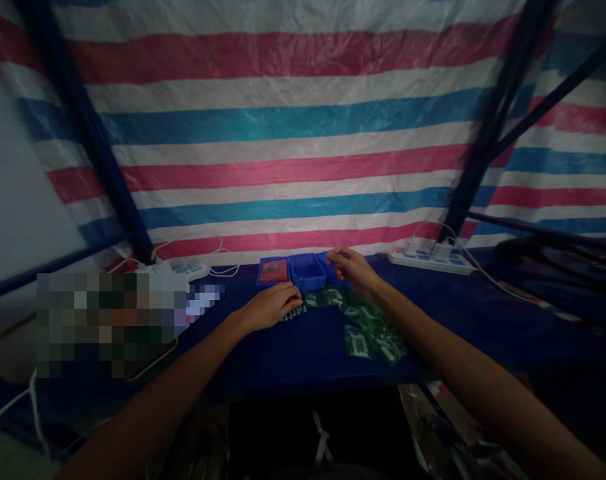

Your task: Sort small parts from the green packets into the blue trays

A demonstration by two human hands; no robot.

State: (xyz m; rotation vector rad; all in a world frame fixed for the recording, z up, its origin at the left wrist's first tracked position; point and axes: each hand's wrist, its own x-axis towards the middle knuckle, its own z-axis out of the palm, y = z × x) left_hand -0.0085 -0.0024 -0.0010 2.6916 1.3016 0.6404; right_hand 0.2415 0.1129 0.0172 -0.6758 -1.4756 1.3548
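Observation:
My left hand (273,307) rests palm down on the blue tabletop, its fingers loosely bent and a little apart. Beside its fingertips is a row of small metal pieces (293,313) that look like screws. I see nothing held in that hand. Raised over the right blue bin (324,261), my right hand (353,268) has its fingers curled together; whatever they may hold is too small to make out. Between and below my hands lie several small clear bags (359,343) with metal parts inside, on a greenish heap (370,320).
A left blue bin (259,275) contains a red packet (274,271), and a middle blue bin (307,285) adjoins it. Power strips (433,261) with white cables stand at the back on both sides. Blue metal posts (475,147) frame a striped plastic sheet (293,127). The left side is blurred out.

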